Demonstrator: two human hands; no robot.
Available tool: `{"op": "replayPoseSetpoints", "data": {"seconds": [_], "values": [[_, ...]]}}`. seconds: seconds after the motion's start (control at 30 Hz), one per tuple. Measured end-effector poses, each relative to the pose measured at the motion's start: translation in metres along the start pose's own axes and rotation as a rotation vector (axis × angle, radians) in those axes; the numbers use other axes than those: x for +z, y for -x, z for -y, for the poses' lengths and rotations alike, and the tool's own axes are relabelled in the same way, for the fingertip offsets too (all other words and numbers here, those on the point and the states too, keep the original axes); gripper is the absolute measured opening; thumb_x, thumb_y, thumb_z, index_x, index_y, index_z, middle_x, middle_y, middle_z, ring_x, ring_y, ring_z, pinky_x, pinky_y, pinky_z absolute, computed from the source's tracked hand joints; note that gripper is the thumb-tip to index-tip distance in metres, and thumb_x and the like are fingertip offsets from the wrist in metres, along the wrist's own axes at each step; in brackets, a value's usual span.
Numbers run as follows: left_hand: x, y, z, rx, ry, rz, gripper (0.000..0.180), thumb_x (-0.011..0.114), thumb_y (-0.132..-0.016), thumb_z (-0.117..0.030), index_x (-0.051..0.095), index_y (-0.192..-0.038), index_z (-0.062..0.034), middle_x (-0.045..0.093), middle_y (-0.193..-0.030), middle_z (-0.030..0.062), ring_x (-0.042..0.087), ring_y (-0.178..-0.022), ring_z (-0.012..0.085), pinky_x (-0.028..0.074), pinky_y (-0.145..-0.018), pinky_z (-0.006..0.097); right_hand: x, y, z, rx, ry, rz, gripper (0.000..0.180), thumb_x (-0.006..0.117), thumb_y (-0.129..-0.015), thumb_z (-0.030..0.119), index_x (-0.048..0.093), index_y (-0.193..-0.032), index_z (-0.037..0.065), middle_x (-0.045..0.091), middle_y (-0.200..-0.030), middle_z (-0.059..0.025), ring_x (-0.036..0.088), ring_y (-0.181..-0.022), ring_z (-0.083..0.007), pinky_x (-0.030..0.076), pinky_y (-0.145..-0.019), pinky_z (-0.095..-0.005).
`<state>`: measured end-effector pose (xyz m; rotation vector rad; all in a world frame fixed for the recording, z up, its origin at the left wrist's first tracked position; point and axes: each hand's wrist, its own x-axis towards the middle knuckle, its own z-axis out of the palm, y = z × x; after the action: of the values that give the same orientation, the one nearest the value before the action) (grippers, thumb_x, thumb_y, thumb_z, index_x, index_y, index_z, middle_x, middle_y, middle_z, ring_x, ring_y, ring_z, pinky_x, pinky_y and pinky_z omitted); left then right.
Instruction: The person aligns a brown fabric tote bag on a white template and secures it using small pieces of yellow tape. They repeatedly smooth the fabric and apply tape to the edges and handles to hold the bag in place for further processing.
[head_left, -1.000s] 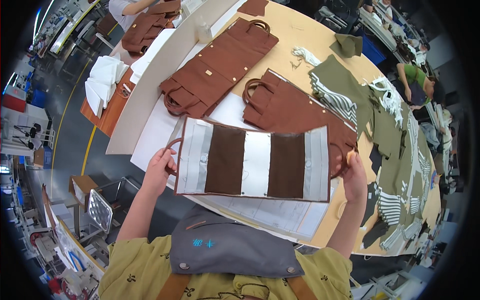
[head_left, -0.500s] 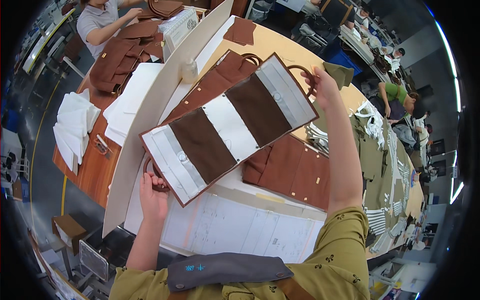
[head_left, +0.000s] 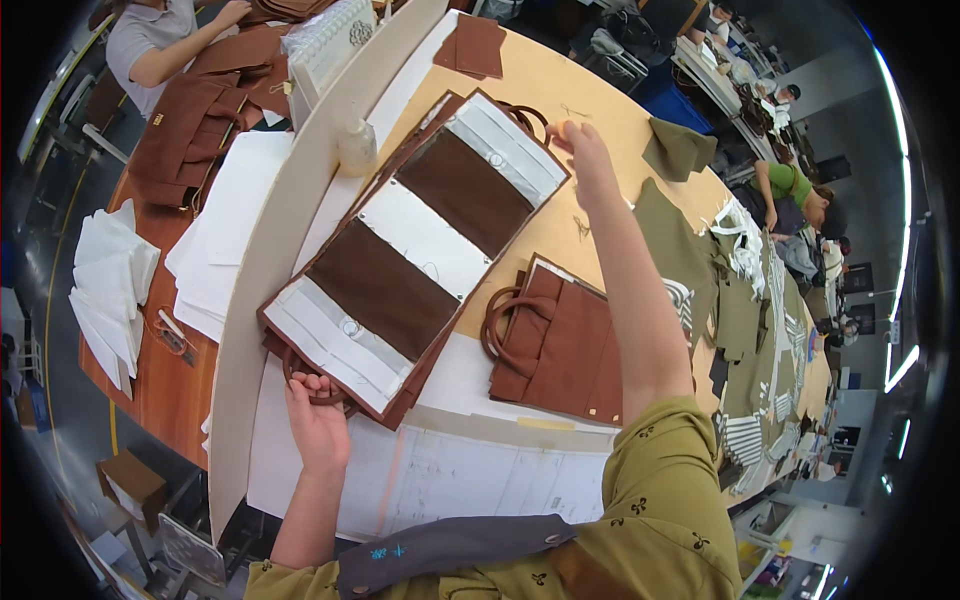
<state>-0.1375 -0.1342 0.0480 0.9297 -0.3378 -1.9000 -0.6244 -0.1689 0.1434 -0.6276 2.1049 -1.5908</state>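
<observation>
A long brown-and-white striped bag panel [head_left: 420, 245] lies slanted on the table, on top of a brown bag whose edges and handles show around it. My left hand [head_left: 318, 420] grips its near end, fingers curled over the edge and a brown handle loop. My right hand [head_left: 583, 150], arm stretched far out, pinches the panel's far corner. A second brown bag [head_left: 565, 345] with round handles lies flat just right of the panel, under my right forearm.
A tall pale cardboard divider [head_left: 265, 260] runs along the panel's left side, with a small bottle [head_left: 357, 145] by it. White paper sheets [head_left: 450, 480] lie near me. Olive fabric pieces [head_left: 735, 300] cover the right. Another person [head_left: 160, 40] handles brown bags at top left.
The striped panel, held up in front of me a second ago, has swung left and come down flat onto the brown bag. My right arm has reached far out.
</observation>
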Motion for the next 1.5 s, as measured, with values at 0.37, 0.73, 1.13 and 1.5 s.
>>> {"op": "replayPoseSetpoints", "data": {"seconds": [0.37, 0.73, 1.13, 1.5], "values": [[-0.019, -0.009, -0.003, -0.009, 0.016, 0.122, 0.02, 0.052, -0.106, -0.025, 0.057, -0.108, -0.0062, 0.061, -0.102, 0.0041, 0.058, -0.104, 0.0161, 0.046, -0.103, 0.034, -0.156, 0.328, -0.094, 0.299, -0.005, -0.018, 0.021, 0.052, -0.106, 0.027, 0.057, -0.105, 0.007, 0.069, -0.099, -0.0058, 0.061, -0.083, -0.0099, 0.049, -0.082, -0.0273], [-0.028, -0.024, 0.002, 0.035, 0.029, 0.052, 0.023, 0.048, -0.108, -0.026, 0.058, -0.107, -0.0055, 0.06, -0.106, 0.0047, 0.057, -0.109, 0.0183, 0.044, -0.106, 0.037, -0.184, 0.455, -0.142, 0.401, -0.032, -0.176, 0.027, 0.05, -0.106, 0.031, 0.057, -0.105, 0.006, 0.069, -0.093, -0.0059, 0.059, -0.08, -0.0096, 0.045, -0.079, -0.0262], [-0.072, -0.031, -0.017, -0.018, -0.347, 0.058, 0.038, 0.05, -0.107, -0.024, 0.048, -0.135, 0.001, 0.057, -0.13, 0.0139, 0.051, -0.129, 0.023, 0.036, -0.114, 0.04, -0.22, 0.496, -0.149, 0.433, -0.099, -0.266, 0.025, 0.05, -0.106, 0.031, 0.057, -0.106, 0.006, 0.07, -0.095, -0.0056, 0.062, -0.081, -0.0099, 0.049, -0.076, -0.0258], [0.039, 0.103, 0.061, 0.279, -1.1, 0.301, 0.031, 0.046, -0.106, -0.016, 0.052, -0.132, 0.0005, 0.056, -0.13, 0.0094, 0.051, -0.123, 0.0177, 0.036, -0.109, 0.031, -0.402, 0.444, -0.234, 0.354, -0.267, -0.776, 0.026, 0.049, -0.105, 0.039, 0.055, -0.11, 0.013, 0.07, -0.106, -0.0024, 0.06, -0.091, -0.0083, 0.045, -0.076, -0.0263]]}}
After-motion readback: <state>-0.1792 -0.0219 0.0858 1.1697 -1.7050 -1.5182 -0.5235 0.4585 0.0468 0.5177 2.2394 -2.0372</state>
